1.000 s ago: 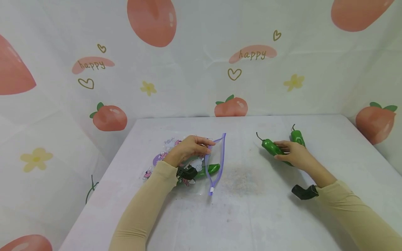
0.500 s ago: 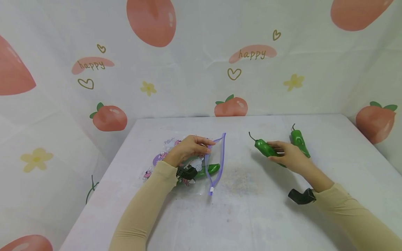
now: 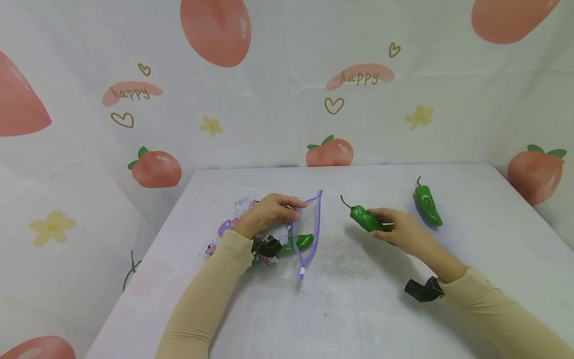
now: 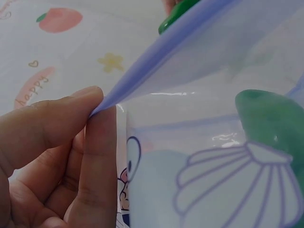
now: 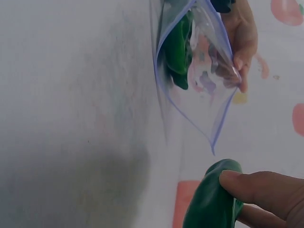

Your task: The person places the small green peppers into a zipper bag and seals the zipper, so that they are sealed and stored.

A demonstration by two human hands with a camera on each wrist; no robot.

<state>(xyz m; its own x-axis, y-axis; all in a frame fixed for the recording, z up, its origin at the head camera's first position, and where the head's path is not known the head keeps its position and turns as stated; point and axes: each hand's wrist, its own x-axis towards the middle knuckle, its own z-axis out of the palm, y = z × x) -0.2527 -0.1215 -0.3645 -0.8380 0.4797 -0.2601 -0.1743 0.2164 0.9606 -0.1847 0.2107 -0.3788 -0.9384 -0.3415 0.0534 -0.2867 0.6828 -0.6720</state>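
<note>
Between thumb and finger, my left hand (image 3: 271, 214) pinches the purple rim of a clear printed zip bag (image 4: 156, 61), whose mouth gapes toward the right. Inside the bag lies a green pepper (image 5: 178, 52), partly covered in the head view by the left wrist and its black camera. My right hand (image 3: 405, 232) grips a second green pepper (image 3: 365, 218) by its blunt end, stem pointing up and left, held above the table to the right of the bag's mouth. A third green pepper (image 3: 428, 205) lies at the table's back right, beyond the right hand.
The white table (image 3: 287, 319) meets a hanging cloth (image 3: 269, 109) printed with fruit, hearts and flowers at its back edge. A white slider (image 3: 302, 271) sits at the near end of the bag's purple zip. Faint brownish smudges mark the tabletop between the hands.
My right hand has carried its pepper leftward, away from the pepper at the back right and nearer the bag. The left hand and the bag have stayed in place.
</note>
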